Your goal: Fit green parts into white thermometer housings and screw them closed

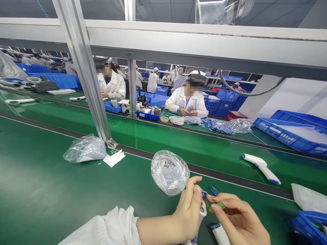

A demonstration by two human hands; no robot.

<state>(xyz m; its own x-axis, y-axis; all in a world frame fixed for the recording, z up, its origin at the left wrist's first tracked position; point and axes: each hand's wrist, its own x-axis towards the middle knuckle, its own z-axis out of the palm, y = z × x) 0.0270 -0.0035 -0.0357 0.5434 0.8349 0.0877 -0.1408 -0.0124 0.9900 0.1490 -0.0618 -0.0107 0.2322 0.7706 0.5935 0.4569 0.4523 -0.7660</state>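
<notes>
White casing (203, 211) sits just below and right of the round bag (170, 173), gripped in the left hand, and that bag is our marker.

Start well left of the bag: a second bag (85, 149) of tiny grey bits lies on the green belt (38, 190). A crumpled white wipe (114, 158) is just beside it, at the foot of a slanted metal post (84, 75).

Behind the round bag, across the belt, two co-workers in white coats sit at their own bench. One is up and left (113, 85), one back and a little right (190, 102) with hands close together on the bench.

Now the round bag itself: clear plastic, heaped with small grey parts. Just below and right of it, the left hand (187, 212) is wrapped around the casing, thumb raised, with a blue cap (204, 195) at the casing's top. A loose blue piece (214, 190) lies on the belt just right of that.

Right hand (240, 223) next, lower right of the bag, thumb and forefinger pinched on a small green part (220, 205), held close to the casing. A second casing (219, 234) lies at the bottom edge between the two hands.

Well right of the bag, a white-and-blue thermometer (261, 168) rests on the belt. Farther right and back is a blue tray (288, 134); far lower right, a blue bin (308, 219).
</notes>
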